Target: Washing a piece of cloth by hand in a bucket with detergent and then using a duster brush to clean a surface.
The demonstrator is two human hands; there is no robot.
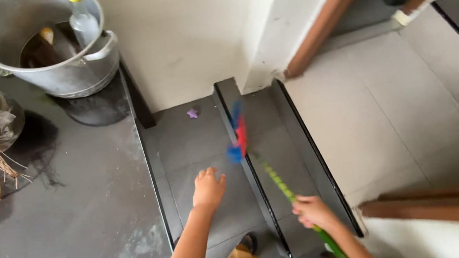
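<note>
Green broom gripped; left hand outstretched.

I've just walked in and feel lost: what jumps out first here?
The right hand grips a green broom handle whose blurred red-and-blue head is on the grey steps. The left hand hovers open beside it. Top left, a big metal pot holds a bottle.

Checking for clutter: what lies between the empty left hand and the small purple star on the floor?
In the head view, only bare grey floor tile lies between the left hand and the small purple star.
</note>
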